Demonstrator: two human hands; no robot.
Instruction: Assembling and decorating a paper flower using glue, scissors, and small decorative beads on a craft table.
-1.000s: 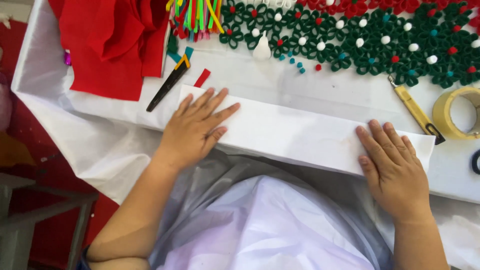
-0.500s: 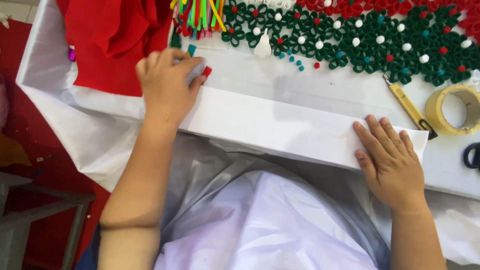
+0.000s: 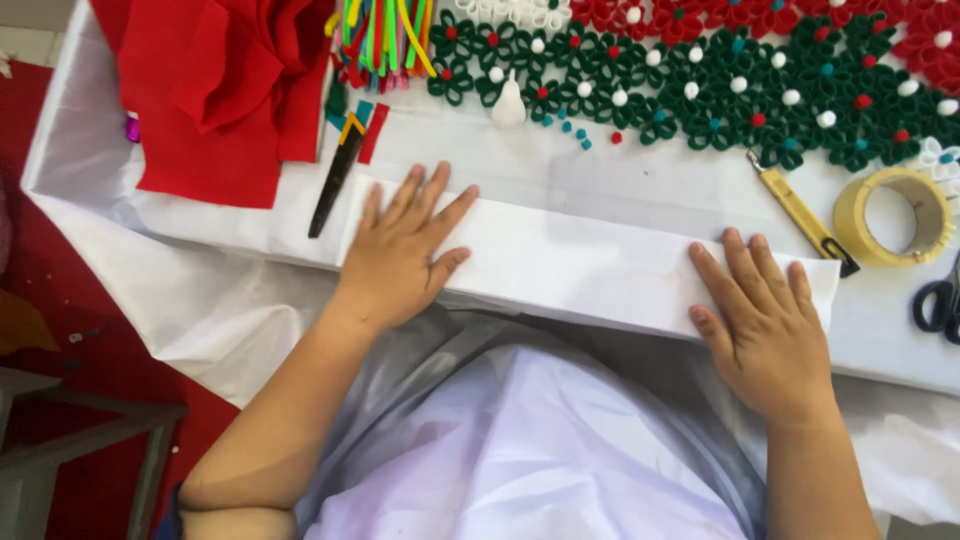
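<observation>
Pressing both palms flat, fingers spread, you pin the long folded white paper strip (image 3: 580, 262) along the table's near edge: left hand (image 3: 400, 255) at its left end, right hand (image 3: 765, 320) at its right, likely holding the fold flat. Black-handled tool (image 3: 335, 178) lies just left.

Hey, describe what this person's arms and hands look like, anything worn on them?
Both forearms are bare to past the elbow, with no sleeves in view. The left hand and right hand wear no gloves, rings, watch or bracelets that show. Fingernails look short and unpainted.
</observation>
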